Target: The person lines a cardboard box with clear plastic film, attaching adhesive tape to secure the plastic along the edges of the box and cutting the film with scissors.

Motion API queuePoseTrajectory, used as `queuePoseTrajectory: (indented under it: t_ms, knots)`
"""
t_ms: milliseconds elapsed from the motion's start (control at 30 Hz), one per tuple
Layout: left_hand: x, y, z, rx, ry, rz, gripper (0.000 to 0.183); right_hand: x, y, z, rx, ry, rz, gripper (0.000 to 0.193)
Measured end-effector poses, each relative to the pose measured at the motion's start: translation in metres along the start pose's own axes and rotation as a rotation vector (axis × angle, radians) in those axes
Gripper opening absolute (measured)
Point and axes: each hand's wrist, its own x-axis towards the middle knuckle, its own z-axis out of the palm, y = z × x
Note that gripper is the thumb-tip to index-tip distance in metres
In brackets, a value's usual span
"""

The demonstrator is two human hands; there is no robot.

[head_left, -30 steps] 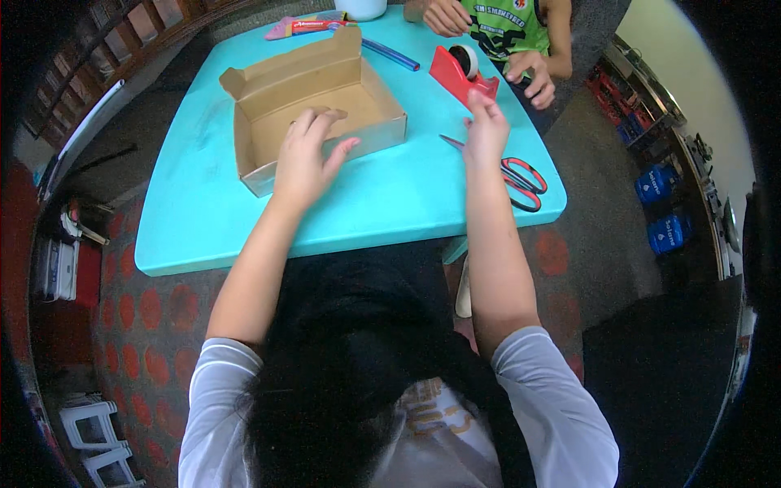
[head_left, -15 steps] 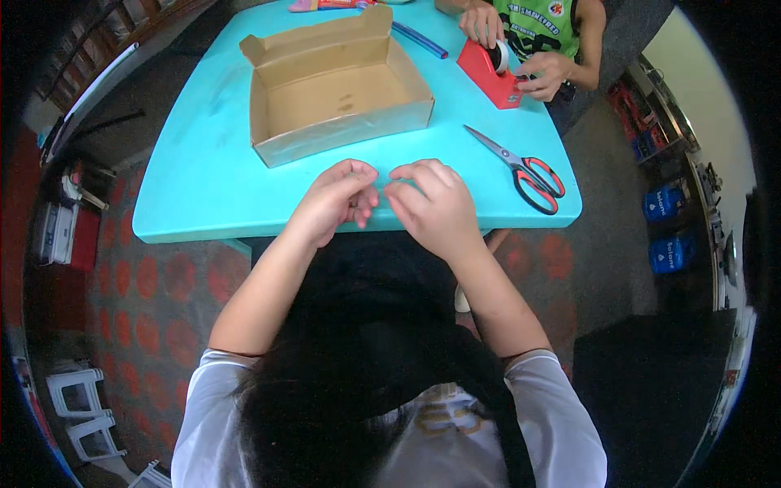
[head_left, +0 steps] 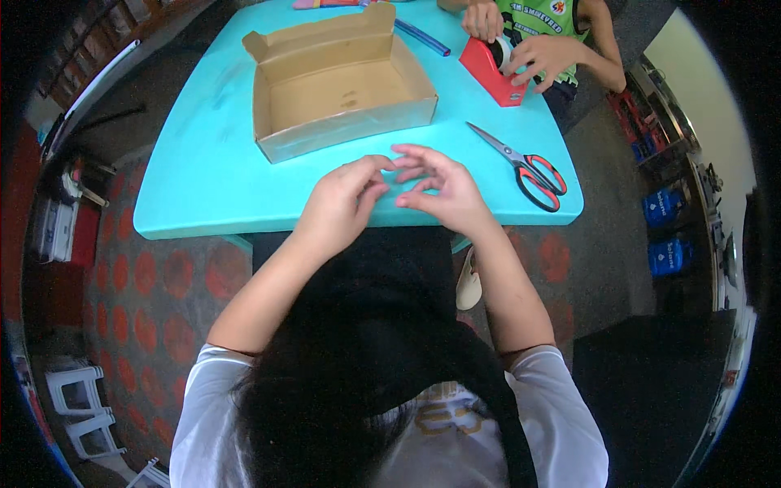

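Both my hands are raised over the near edge of the turquoise table, fingertips close to each other. My left hand (head_left: 343, 199) has curved fingers, with its thumb a little apart below them. My right hand (head_left: 446, 191) faces it with fingers spread and thumb stretched out. Nothing shows in either hand; a thin clear thing could escape notice. Beyond them stands an open cardboard box (head_left: 342, 98), its lid raised at the back. To the right lie scissors (head_left: 525, 167) with black and red handles.
Across the turquoise table (head_left: 203, 179), another person's hands (head_left: 545, 61) hold a red tape dispenser (head_left: 495, 77) with a roll in it. A blue stick-like thing (head_left: 421, 37) lies behind the box. Colourful packets (head_left: 325, 3) sit at the far edge.
My right hand has turned and spread its fingers and thumb. My left hand's fingers have shifted toward it. The other person's hand has moved onto the tape roll.
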Motion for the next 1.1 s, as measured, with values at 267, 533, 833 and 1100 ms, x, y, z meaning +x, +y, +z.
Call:
queuePoseTrajectory:
  t_ms: [267,533,833,1100]
  knots:
    - [0.016,-0.019,0.008,0.27,0.134,0.014,0.025,0.029,-0.006,-0.001,-0.274,-0.06,0.075,0.014]
    - [0.047,-0.024,0.003,0.602,0.237,0.104,0.011,0.063,0.004,-0.006,-0.781,0.081,-0.411,0.013]
    - [0.059,-0.036,0.002,0.597,0.296,0.041,0.011,0.083,-0.003,-0.012,-0.661,0.068,-0.131,0.018]
    - [0.058,-0.035,0.0,0.771,0.338,0.166,0.013,0.082,0.016,-0.017,-0.903,0.225,-0.496,0.013]
